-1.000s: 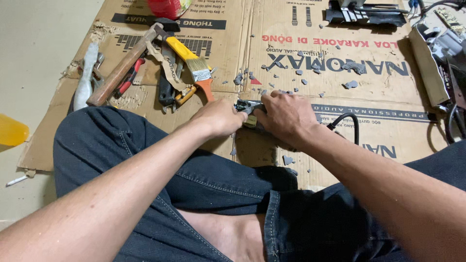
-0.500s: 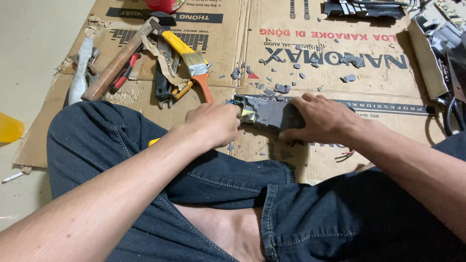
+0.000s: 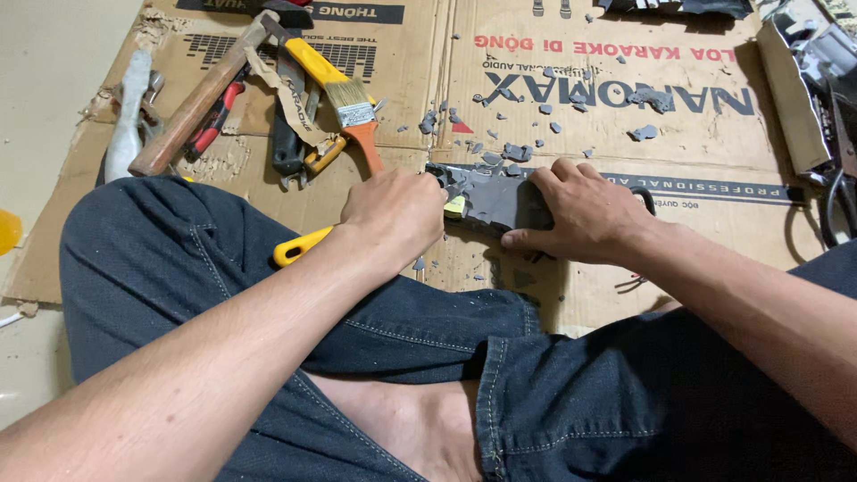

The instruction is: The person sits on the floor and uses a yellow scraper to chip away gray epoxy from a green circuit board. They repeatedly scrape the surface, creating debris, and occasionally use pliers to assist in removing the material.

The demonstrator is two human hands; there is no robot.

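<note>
**Supervisor:** Where was the piece, and how did you have it?

**Me:** The grey plastic block (image 3: 502, 198) lay flat on the cardboard sheet (image 3: 571, 116), just ahead of my knees. My right hand (image 3: 585, 212) was spread over its far end, fingers pressing down to pin it. My left hand (image 3: 397, 212) was closed around a yellow-handled tool (image 3: 302, 247), its tip at the block's near edge.

**Supervisor:** How did it handle?

**Me:** Stiff and brittle, I judged: grey chips (image 3: 527, 134) lay scattered around it. It seemed light, so it needed pinning from above, with my fingers kept off the broken edge.

**Supervisor:** Any containers?

**Me:** None that I could make out. Tools lay loose on the cardboard: a hammer (image 3: 201, 98), a paintbrush (image 3: 344, 103), pliers (image 3: 214, 120). The clutter at the right edge was too cut off to tell.
</note>
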